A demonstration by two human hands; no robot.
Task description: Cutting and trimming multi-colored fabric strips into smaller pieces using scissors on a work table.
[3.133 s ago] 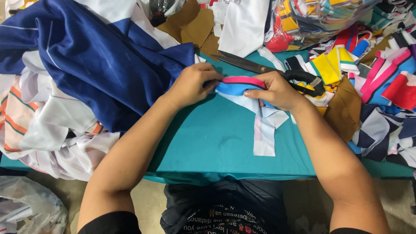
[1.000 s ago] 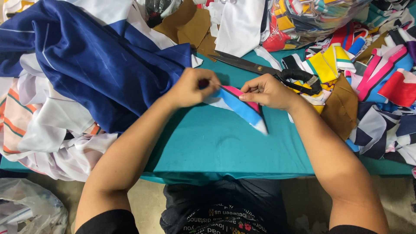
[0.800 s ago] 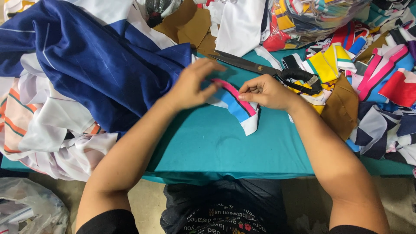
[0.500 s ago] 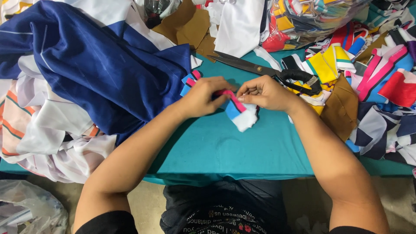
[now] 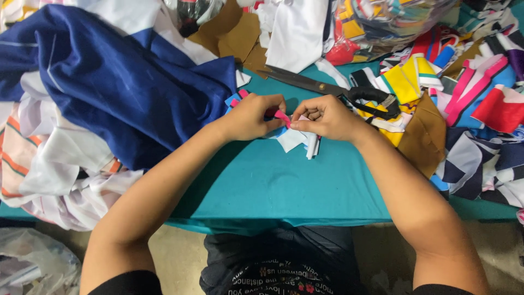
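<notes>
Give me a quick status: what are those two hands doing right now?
Left hand and right hand both pinching a small pink, blue and white fabric strip, bunched on the teal tabletop. Scissors lie just behind. Blue cloth pile crowds the left.

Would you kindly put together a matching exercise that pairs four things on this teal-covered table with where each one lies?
Things:
1. large dark blue cloth
2. long metal scissors with black handles
3. small pink, blue and white fabric strip
4. brown cardboard-coloured fabric piece

Places:
A. pinched between the left hand and the right hand
B. heaped on the left side of the table
C. right of the right wrist, by the colourful scraps
D. just beyond the hands, blades pointing left

Pairs: 1-B, 2-D, 3-A, 4-C
</notes>
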